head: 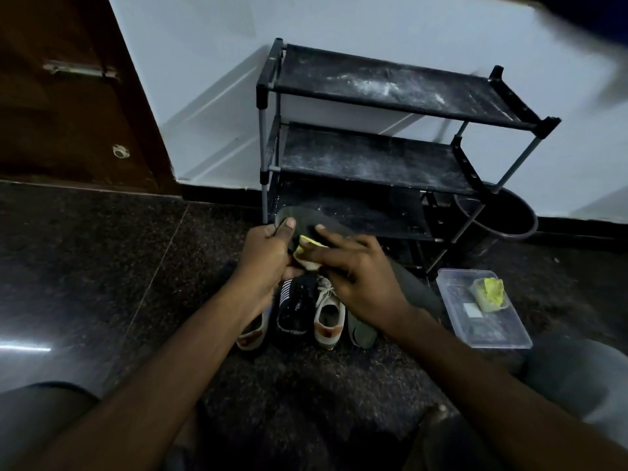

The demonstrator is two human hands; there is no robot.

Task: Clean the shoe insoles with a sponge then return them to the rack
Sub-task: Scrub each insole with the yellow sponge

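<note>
insole (306,219) is held up at 6 o'clock of the rack (373,158), before its bottom shelf. your left hand (265,253) has its fingers clenched round the insole's left end, thumb on top. your right hand (360,283) grips the sponge (311,242) against the insole, forefinger stretched across. below your hands shoes (328,314) stand on the floor (102,266), a second insole (362,331) at their 3 o'clock. at 4 o'clock of your hands lies a tub (503,338) holding a spare sponge (489,294).
</note>
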